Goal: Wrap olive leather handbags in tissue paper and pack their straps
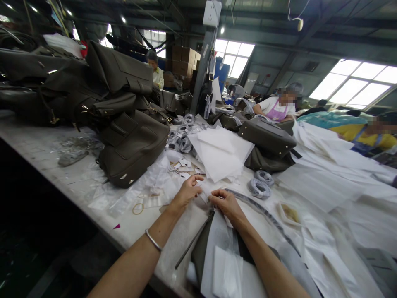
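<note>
The left hand and right hand meet, fingers pinched on a scrap of clear film above a grey bag.

No lettering, brand, number or sign can be read. The small white paper tags scattered on the pale tabletop are too small to make out. The dark grey leather handbags show no legible mark.
</note>
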Available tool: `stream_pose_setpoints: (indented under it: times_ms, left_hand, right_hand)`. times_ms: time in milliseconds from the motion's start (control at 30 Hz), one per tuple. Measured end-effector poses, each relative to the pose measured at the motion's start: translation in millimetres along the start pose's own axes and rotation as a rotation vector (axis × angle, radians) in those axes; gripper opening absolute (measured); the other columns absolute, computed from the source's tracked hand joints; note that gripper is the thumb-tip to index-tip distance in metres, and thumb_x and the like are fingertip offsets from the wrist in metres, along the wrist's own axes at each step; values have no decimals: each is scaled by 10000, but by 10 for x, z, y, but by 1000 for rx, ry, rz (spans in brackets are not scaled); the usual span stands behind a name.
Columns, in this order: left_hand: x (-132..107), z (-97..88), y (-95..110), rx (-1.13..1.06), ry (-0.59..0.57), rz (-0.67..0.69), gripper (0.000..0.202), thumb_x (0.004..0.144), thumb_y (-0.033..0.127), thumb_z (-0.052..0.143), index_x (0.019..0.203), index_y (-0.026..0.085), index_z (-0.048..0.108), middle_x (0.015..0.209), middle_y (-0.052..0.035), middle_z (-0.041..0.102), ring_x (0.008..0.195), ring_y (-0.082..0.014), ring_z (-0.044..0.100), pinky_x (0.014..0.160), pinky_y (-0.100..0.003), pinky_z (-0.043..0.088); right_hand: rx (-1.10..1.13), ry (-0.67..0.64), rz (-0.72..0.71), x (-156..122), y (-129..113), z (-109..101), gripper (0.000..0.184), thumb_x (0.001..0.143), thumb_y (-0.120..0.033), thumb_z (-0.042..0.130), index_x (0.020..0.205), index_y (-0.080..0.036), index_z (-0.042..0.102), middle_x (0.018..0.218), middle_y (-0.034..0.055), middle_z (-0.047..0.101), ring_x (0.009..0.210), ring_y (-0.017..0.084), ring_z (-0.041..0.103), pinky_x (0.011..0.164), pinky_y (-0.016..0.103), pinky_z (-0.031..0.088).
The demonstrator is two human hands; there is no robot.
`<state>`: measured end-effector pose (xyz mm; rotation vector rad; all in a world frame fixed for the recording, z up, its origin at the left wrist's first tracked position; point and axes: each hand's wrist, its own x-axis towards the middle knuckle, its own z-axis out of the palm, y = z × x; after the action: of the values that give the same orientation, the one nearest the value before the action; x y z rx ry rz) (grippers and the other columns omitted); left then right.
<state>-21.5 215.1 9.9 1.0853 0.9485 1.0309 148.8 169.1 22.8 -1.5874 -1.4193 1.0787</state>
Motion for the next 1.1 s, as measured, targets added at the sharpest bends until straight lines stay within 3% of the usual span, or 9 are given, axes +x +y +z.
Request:
stream_pose_setpoints:
  times_ms: [167,300,367,500,633,733,867,967,1100]
  left_hand:
    - [-24,-46,58,-141,69,56,490,626,270,655,1072,202,465,811,32,563,650,-104,551,615,-214,429]
    - [-114,-49,143,-188,-150,-15,524,652,354,706,1083,203,450,909,-2,589,717,-134,613,706,-290,496]
    - [-143,-51,160,-169,-271,-65,507,666,342,706,1093,204,470,842,25,568,686,-133,615,683,-292,498]
    - [-149,-52,132,-56,-464,-152,415,655,216,713,1036,157,559,653,76,486,497,-60,459,484,-177,325]
    - [-145,-68,111,79,-580,-152,383,689,232,712,1039,141,588,627,86,453,486,-44,344,450,-179,229]
    - [-132,-84,133,264,-540,-91,401,766,368,667,1096,160,571,750,25,584,585,-88,503,496,-188,312]
    - [-68,-39,271,670,-256,151,414,904,487,412,1059,141,580,964,-95,679,855,-208,648,717,-302,483]
    - [-17,109,419,839,-158,257,357,877,426,449,1025,147,616,1054,-115,675,1019,-249,621,917,-360,449]
    - [48,454,445,1036,-212,309,307,791,301,583,1066,189,662,1130,-92,680,1089,-262,608,979,-346,419]
  right_hand:
    - [-67,-56,-24,1,43,-47,221,654,-321,660,790,-156,716,692,-8,644,601,123,505,598,244,394]
    - [-92,-115,0,-6,46,-110,300,705,-352,592,894,-164,730,621,-26,601,521,114,461,510,229,351]
    - [-119,-132,2,4,46,-143,322,731,-348,553,921,-168,739,569,-33,574,486,116,437,485,230,332]
    - [-195,-110,-69,44,52,-168,228,714,-295,584,794,-170,757,683,7,675,623,147,553,610,249,406]
    - [-232,-80,-110,42,58,-147,198,734,-285,597,700,-166,753,656,12,692,639,160,591,621,253,424]
    - [-213,-10,-137,11,37,-133,258,765,-279,579,909,-178,767,757,14,729,623,148,619,615,247,463]
    - [-222,168,-126,23,-69,-240,416,854,-319,487,1196,-166,667,847,35,737,567,135,639,607,254,505]
    - [-319,281,-93,87,-168,-522,414,909,-333,401,1179,-166,668,912,52,738,669,160,683,648,264,516]
    - [-592,330,-52,166,-184,-1085,328,905,-257,446,1097,-202,705,1031,69,737,948,212,680,834,299,482]
